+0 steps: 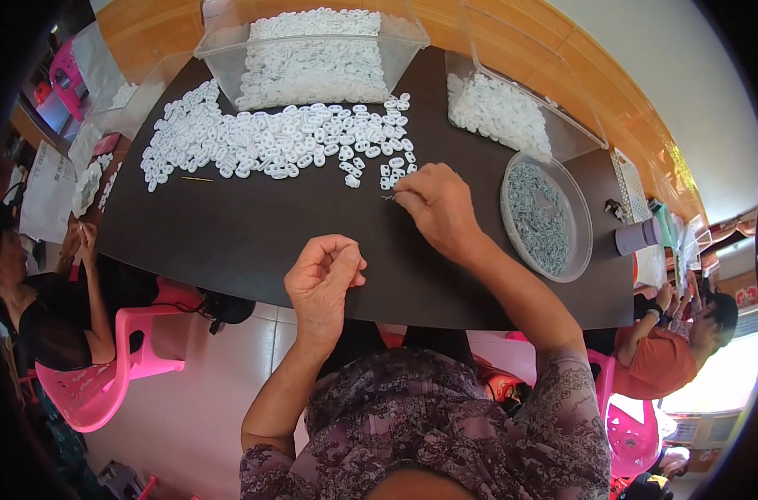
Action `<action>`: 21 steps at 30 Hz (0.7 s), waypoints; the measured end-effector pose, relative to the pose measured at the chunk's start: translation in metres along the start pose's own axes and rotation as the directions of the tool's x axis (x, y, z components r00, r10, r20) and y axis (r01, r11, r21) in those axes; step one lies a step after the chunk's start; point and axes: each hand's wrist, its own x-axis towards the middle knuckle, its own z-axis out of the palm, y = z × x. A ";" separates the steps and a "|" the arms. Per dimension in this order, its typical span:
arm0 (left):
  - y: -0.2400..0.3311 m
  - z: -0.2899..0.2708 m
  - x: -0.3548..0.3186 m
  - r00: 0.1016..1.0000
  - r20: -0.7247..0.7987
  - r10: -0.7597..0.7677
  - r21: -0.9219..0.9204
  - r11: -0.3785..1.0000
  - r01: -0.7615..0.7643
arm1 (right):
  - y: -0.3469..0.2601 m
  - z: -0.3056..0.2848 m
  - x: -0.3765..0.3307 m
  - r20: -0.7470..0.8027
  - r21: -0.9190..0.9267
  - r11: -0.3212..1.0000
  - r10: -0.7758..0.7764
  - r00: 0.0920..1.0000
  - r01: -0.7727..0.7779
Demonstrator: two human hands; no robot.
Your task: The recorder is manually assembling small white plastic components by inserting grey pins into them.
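Observation:
My right hand (437,208) reaches over the dark table, thumb and fingers pinched together. Small grey metal pieces (387,197) show at its fingertips, too tiny to tell their exact kind. Just beyond them lie several small white oval plastic parts with two holes (392,171), next to a wide spread pile of the same parts (262,137). My left hand (325,279) is held above the table's near edge, fingers curled and thumb pressed against them; whatever is inside is hidden. To the right, a round see-through tub (585,237) contains many small grey metal pieces.
A large see-through bin (312,71) full of white parts stands at the back; another bin (579,137) of white pieces is at the back right. A thin brownish stick (197,178) lies left, a lidded cup (637,237) right. People sit at both sides, near pink chairs (125,358).

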 end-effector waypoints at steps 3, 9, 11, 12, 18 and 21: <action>-0.002 -0.003 0.000 1.000 0.016 -0.003 -0.032 0.999 0.003 | -0.002 0.013 0.008 0.055 -0.097 0.991 -0.084 0.995 0.089; -0.005 -0.005 -0.001 0.999 0.038 0.006 -0.050 0.999 -0.005 | 0.000 0.024 0.015 0.149 -0.204 0.950 -0.208 0.967 0.236; -0.006 -0.009 -0.002 0.998 0.069 0.005 -0.052 0.999 -0.002 | 0.000 0.025 0.015 0.161 -0.208 0.943 -0.228 0.960 0.258; -0.006 -0.010 -0.001 0.995 0.103 0.003 -0.052 0.999 0.002 | 0.002 0.026 0.015 0.128 -0.174 0.953 -0.227 0.966 0.247; -0.007 -0.011 -0.002 0.994 0.110 0.014 -0.050 0.999 -0.009 | 0.004 0.015 0.021 0.067 -0.064 0.993 -0.095 0.993 0.099; -0.008 -0.011 -0.002 0.994 0.111 0.013 -0.043 0.999 -0.009 | 0.010 0.011 0.019 0.080 -0.030 0.999 -0.038 0.996 0.041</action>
